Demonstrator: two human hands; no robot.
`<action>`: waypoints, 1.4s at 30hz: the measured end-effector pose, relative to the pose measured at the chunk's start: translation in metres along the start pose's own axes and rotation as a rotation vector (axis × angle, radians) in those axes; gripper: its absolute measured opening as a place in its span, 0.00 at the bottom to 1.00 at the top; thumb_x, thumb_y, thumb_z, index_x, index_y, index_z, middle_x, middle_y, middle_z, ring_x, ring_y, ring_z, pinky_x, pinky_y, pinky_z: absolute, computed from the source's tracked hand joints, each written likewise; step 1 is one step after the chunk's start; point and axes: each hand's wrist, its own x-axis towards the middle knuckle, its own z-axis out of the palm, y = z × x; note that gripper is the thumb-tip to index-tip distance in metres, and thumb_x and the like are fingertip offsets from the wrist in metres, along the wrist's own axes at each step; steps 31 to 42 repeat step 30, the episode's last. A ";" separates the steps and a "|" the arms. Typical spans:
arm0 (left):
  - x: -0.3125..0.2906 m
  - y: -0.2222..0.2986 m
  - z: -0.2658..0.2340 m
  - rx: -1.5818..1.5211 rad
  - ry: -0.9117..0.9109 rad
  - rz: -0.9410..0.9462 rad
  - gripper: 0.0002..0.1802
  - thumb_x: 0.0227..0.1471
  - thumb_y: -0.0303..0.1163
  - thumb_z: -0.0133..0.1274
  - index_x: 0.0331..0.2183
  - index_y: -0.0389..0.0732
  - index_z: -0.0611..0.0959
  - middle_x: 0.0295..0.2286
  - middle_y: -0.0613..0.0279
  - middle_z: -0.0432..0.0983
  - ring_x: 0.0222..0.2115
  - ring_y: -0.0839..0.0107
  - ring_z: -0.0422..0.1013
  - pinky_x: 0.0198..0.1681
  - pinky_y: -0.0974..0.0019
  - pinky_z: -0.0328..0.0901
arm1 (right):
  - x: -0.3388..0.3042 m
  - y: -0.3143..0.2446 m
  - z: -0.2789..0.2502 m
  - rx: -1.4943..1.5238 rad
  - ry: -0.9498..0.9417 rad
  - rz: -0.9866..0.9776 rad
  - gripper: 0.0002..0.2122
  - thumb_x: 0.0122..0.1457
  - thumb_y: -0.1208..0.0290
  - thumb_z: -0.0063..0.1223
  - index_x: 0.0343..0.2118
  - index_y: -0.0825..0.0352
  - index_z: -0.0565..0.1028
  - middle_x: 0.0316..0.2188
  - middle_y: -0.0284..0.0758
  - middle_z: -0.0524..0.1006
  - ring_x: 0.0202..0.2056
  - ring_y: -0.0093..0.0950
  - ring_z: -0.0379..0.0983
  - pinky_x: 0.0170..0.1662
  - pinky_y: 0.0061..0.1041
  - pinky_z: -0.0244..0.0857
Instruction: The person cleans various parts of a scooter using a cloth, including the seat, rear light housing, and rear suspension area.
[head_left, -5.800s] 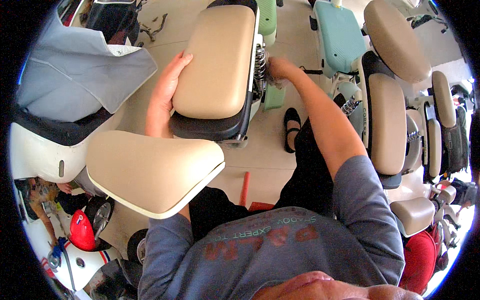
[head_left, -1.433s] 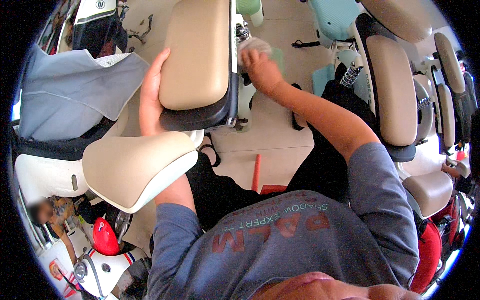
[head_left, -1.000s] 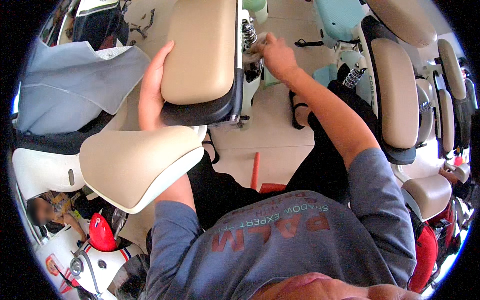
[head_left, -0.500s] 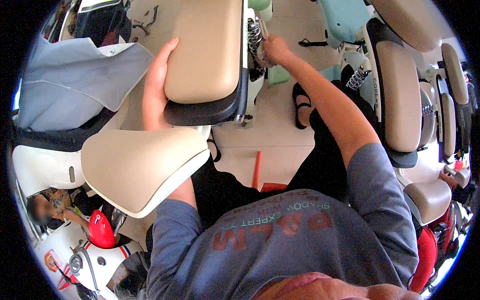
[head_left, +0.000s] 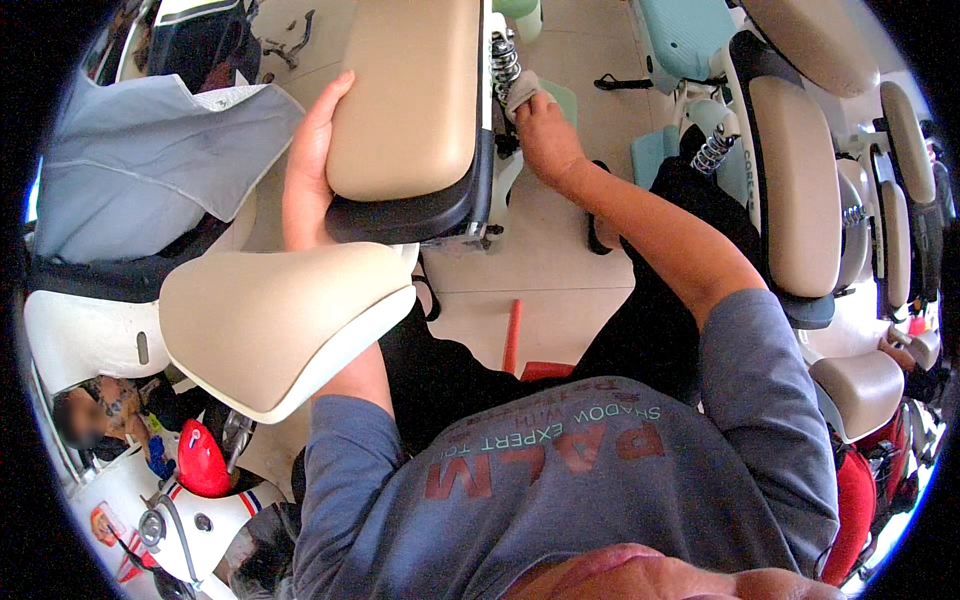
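A tan padded scooter seat [head_left: 405, 100] with a black base fills the upper middle. Along its left side lies my left hand [head_left: 312, 145], fingers stretched out against the padding. My right hand [head_left: 548, 138] is closed on a crumpled grey cloth [head_left: 521, 92], beside the lower end of a coil-spring shock absorber [head_left: 505, 62] on the seat's right side. Part of the cloth is hidden by my fingers. Over my left forearm sits a smaller tan seat [head_left: 280, 310] with a white underside.
To the right stands a row of scooters with tan seats [head_left: 795, 190], and a pale blue one [head_left: 690, 40] is farther off. Grey fabric [head_left: 160, 170] drapes over a scooter at left. A red stool [head_left: 548, 371] shows between my legs. Another person's arm appears at lower left.
My right hand has moved down and slightly left with the cloth, from beside the spring to near its lower end. My left hand stays on the seat.
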 end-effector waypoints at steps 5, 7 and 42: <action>-0.010 0.001 0.014 -0.019 0.055 -0.011 0.21 0.55 0.46 0.51 0.39 0.37 0.79 0.31 0.57 0.79 0.26 0.69 0.76 0.33 0.67 0.71 | -0.004 -0.008 -0.026 -0.054 -0.023 -0.110 0.11 0.57 0.73 0.43 0.42 0.69 0.69 0.42 0.45 0.67 0.40 0.46 0.70 0.36 0.41 0.74; -0.017 0.002 0.020 -0.010 0.060 -0.014 0.21 0.54 0.46 0.51 0.39 0.37 0.79 0.31 0.57 0.79 0.27 0.68 0.76 0.33 0.66 0.71 | -0.003 -0.007 -0.028 -0.066 0.008 -0.167 0.11 0.57 0.73 0.43 0.43 0.69 0.69 0.42 0.44 0.67 0.40 0.45 0.70 0.34 0.40 0.74; -0.018 0.001 0.022 0.015 0.061 -0.079 0.22 0.55 0.46 0.50 0.41 0.36 0.78 0.32 0.56 0.79 0.29 0.66 0.77 0.34 0.66 0.73 | 0.002 -0.017 -0.028 -0.154 -0.088 -0.121 0.17 0.53 0.69 0.52 0.46 0.63 0.67 0.44 0.42 0.68 0.42 0.44 0.72 0.32 0.39 0.75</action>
